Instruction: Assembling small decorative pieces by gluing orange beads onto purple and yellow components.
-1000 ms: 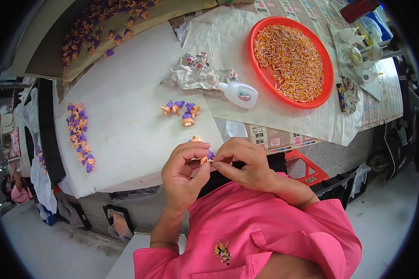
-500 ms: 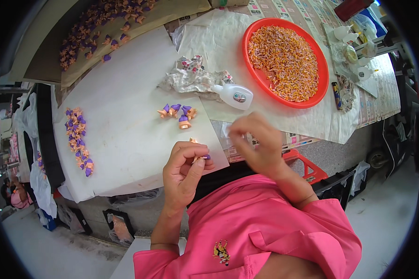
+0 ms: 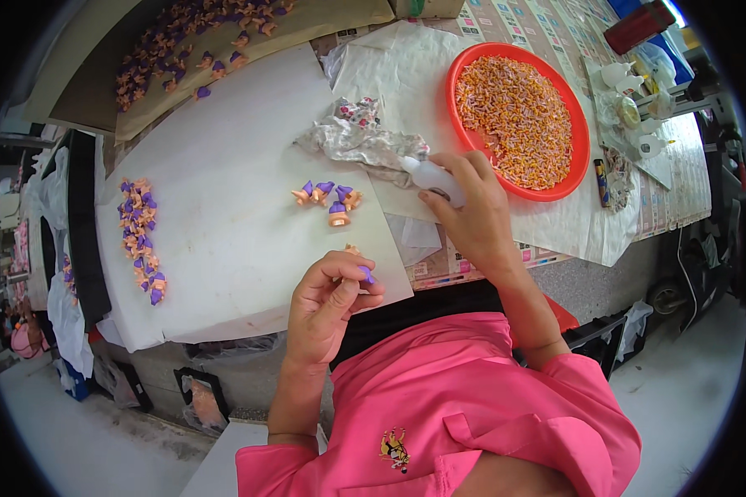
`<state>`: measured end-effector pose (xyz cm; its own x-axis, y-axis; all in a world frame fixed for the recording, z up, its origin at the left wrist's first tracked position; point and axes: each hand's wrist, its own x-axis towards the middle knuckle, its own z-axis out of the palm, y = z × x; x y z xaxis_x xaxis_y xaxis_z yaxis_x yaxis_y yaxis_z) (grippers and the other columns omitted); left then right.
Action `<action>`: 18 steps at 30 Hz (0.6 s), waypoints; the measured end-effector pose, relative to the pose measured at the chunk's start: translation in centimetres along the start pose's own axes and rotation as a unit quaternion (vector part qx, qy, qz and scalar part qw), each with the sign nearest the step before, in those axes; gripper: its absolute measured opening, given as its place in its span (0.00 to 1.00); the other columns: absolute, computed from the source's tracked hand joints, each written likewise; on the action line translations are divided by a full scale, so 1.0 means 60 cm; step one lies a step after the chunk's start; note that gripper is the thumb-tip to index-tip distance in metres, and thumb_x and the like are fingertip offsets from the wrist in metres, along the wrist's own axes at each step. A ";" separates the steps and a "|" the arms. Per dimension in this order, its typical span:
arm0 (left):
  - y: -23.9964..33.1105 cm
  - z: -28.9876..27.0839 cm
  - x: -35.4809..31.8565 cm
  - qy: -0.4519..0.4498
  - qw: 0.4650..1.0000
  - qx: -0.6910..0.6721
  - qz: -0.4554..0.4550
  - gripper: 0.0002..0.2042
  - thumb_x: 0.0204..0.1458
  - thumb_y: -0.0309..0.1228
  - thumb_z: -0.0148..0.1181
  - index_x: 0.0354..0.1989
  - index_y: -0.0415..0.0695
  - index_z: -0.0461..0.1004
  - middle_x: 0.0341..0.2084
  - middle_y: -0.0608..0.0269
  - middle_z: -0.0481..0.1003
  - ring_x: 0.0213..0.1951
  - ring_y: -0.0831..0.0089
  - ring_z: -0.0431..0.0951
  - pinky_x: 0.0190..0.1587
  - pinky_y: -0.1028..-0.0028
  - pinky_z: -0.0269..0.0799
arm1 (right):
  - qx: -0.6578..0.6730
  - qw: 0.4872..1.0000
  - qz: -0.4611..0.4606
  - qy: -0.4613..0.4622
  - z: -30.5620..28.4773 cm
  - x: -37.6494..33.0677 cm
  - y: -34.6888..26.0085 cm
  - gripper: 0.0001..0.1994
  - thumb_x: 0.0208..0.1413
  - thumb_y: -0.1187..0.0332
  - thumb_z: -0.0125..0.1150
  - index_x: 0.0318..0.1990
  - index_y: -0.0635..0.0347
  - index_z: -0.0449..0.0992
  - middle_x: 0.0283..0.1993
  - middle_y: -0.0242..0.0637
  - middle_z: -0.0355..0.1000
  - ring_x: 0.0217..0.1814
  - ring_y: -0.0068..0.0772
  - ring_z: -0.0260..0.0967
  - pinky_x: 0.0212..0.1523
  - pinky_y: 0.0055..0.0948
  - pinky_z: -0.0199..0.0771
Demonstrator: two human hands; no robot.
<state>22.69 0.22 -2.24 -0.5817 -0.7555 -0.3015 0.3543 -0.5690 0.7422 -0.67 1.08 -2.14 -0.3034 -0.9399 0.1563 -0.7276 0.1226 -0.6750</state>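
Observation:
My left hand (image 3: 317, 311) pinches a small figurine part (image 3: 367, 274) between thumb and fingers; its purple side shows and the rest is covered by the fingers. A peach piece peeks out just beyond the fingertips, and I cannot tell whether the hand holds it too. To the right, my right hand (image 3: 482, 217) has its thumb and fingers around a white squeeze bottle (image 3: 427, 175), whose nozzle points left toward a crumpled cloth (image 3: 360, 141). Several purple-and-peach figurine parts (image 3: 338, 209) stand in a small group on the white sheet, beyond my left hand.
A red round tray (image 3: 540, 196) full of small orange and pink pieces stands at the right. More figurine parts form a row (image 3: 139, 236) on the white sheet's left side. Others fill a box (image 3: 311, 21) at the back. White bottles (image 3: 615, 74) stand far right.
My right hand has reached away from me and closed around the white bottle, which is now tilted. My left hand stays nearly in place, still pinching the figurine part.

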 end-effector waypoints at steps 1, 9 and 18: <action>0.002 -0.007 -0.001 0.000 1.000 -0.030 -0.002 0.05 0.60 0.24 0.51 0.42 0.39 0.71 0.44 0.57 0.71 0.41 0.72 0.78 0.44 0.72 0.80 | 0.031 0.999 0.014 0.018 0.002 -0.004 -0.002 0.21 0.43 0.73 0.69 0.48 0.64 0.73 0.41 0.43 0.69 0.41 0.40 0.69 0.42 0.31 0.70; 0.004 -0.039 0.000 0.007 0.995 -0.102 -0.002 0.06 0.61 0.25 0.51 0.44 0.40 0.71 0.41 0.53 0.74 0.38 0.70 0.80 0.40 0.73 0.81 | 0.330 0.935 0.117 -0.055 -0.040 -0.057 -0.036 0.20 0.43 0.69 0.74 0.43 0.64 0.73 0.39 0.31 0.67 0.39 0.22 0.66 0.39 0.21 0.66; -0.003 0.006 0.011 0.055 0.994 0.068 0.061 0.06 0.60 0.24 0.51 0.42 0.38 0.74 0.36 0.59 0.72 0.35 0.74 0.78 0.39 0.75 0.80 | 0.423 0.897 0.127 -0.022 -0.054 -0.075 -0.024 0.20 0.42 0.67 0.75 0.40 0.63 0.72 0.37 0.30 0.66 0.36 0.19 0.65 0.37 0.18 0.64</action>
<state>21.95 -0.08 -2.34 -0.4545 -0.8514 -0.2619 0.3109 -0.4271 0.8491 -0.24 6.13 0.49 -0.3550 -0.9299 -0.0958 0.0936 0.0666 -0.9934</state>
